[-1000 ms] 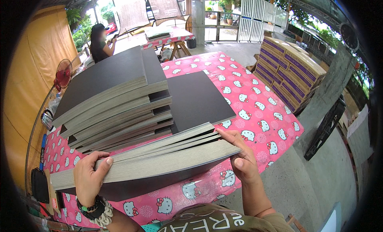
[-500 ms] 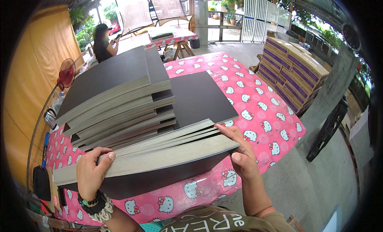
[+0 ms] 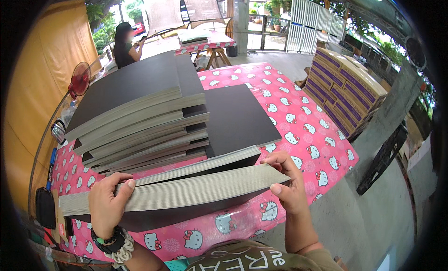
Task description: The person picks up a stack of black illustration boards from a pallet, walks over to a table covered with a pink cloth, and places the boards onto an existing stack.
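A thick bundle of grey-edged black cardboard sheets (image 3: 200,189) stands tilted on its edge right in front of me. My left hand (image 3: 111,196) grips its left part, thumb on the near side of the edges and fingers over the far side. At the right corner my right hand (image 3: 287,180) pinches the bundle, thumb in front and fingers behind. A thinner group of sheets (image 3: 233,158) leans apart behind the bundle, with a dark wedge-shaped gap between them toward the right. Beyond lies a tall stack of black sheets (image 3: 135,79), layered in offset groups.
A pink cartoon-cat cloth (image 3: 291,117) covers the table. A flat black board (image 3: 240,117) lies beside the stack. Cartons (image 3: 343,89) are piled at the right, near a concrete pillar (image 3: 389,103). A red fan (image 3: 80,79) stands left; another person (image 3: 125,49) stands behind.
My right hand has shifted slightly right and pulled the near bundle's right end away from the sheets behind, so the several loose gaps have become one wide gap.
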The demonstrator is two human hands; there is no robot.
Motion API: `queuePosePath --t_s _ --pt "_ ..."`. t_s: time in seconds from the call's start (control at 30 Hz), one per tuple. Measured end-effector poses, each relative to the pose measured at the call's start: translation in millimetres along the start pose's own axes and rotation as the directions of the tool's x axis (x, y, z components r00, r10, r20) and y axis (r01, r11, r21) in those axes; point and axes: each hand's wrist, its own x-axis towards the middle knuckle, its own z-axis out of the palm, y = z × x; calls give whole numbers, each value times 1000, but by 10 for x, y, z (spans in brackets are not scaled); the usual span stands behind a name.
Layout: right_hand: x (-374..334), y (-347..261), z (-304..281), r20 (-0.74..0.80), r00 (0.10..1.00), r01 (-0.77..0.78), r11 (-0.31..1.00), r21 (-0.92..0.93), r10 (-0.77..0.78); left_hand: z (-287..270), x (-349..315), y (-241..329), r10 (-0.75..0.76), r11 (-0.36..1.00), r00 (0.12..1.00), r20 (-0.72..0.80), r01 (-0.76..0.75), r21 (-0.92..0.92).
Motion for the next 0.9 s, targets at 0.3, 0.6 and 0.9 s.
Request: queuePosePath --t_s 0.3,0.6,0.9 --pt "49 -22 7 33 999 -14 995 95 11 24 9 -67 71 996 997 -19 -72 -61" --pt "27 -26 -23 67 998 14 1000 -25 -12 19 19 -45 30 999 1000 3 -30 -40" --pt "20 -30 -12 47 999 15 1000 -6 -15 34 9 -42 21 997 1000 -19 -22 -68"
